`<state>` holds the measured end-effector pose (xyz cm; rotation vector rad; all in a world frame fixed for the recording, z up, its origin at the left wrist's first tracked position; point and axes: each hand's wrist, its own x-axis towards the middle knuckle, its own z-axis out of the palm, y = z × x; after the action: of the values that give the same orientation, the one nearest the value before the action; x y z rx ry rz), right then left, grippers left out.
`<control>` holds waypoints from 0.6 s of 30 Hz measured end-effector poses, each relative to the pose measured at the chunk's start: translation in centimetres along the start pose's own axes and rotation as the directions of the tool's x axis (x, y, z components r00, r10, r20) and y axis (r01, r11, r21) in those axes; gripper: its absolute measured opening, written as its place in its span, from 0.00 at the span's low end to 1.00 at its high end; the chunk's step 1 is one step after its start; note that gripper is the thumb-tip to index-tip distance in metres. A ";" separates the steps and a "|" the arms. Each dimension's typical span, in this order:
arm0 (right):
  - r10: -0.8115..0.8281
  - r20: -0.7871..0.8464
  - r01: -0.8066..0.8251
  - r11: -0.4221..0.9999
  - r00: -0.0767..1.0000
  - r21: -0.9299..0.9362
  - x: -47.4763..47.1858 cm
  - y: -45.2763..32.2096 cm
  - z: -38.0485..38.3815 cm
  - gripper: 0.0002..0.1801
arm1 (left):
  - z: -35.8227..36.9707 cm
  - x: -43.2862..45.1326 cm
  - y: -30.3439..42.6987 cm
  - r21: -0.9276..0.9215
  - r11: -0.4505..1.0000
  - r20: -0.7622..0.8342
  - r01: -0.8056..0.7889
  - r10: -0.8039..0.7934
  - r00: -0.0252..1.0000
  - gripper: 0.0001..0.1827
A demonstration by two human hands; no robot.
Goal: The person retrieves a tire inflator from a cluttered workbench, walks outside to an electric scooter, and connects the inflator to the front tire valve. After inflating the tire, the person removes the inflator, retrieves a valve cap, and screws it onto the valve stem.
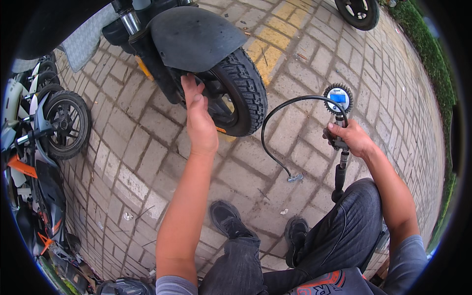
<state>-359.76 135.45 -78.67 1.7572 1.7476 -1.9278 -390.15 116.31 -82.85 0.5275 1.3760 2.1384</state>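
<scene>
My left hand (199,114) reaches to the front wheel of a scooter, its fingertips beside the fork and spokes; what they touch is partly hidden, and nothing shows in the palm. The black treaded tire (245,92) stands upright on the paving under a dark plastic fender (195,37). My right hand (350,136) is closed around the handle of a tire inflator gun with a round digital gauge (337,98), its blue display lit. From the gun a thin black hose (273,110) loops left and down, ending in a metal air chuck (295,178) apart from the wheel.
Several parked motorbikes and scooters (64,125) line the left side. Another wheel (359,13) stands at the top right. Brick paving (254,177) with a yellow strip (273,40) lies around my shoes, and a green hedge (424,48) borders the right.
</scene>
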 end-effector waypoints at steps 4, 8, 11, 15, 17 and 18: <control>-0.001 0.011 0.001 1.000 1.000 -0.006 0.2 0.2 -0.2 0.18 | -0.1 0.3 0.1 0.233 0.969 0.040 -0.085 0.077 0.996 0.39; -0.005 0.014 0.005 1.000 1.000 -0.011 0.3 0.2 -0.2 0.18 | -0.5 0.2 0.4 0.614 0.732 0.206 -0.295 0.213 0.955 0.38; -0.005 0.018 0.005 1.000 1.000 -0.027 0.4 0.4 -0.3 0.18 | 0.2 -0.7 0.6 0.650 0.690 0.227 -0.318 0.223 0.948 0.38; -0.008 -0.009 0.007 0.999 1.000 -0.047 0.4 0.6 -0.4 0.17 | -0.3 -1.8 -0.9 0.604 0.756 0.152 -0.251 0.200 0.968 0.37; -0.011 -0.009 0.011 0.999 1.000 -0.045 0.4 0.5 -0.2 0.17 | -1.2 -1.8 -2.0 0.578 0.792 0.094 -0.197 0.175 0.980 0.36; -0.009 -0.003 0.009 0.999 1.000 -0.046 0.4 0.4 -0.3 0.17 | -1.4 -1.7 -2.0 0.570 0.799 0.081 -0.193 0.179 0.980 0.36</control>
<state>-359.44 135.69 -79.17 1.7416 1.7890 -1.8726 -389.18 114.92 -85.29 0.9497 2.0432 1.8146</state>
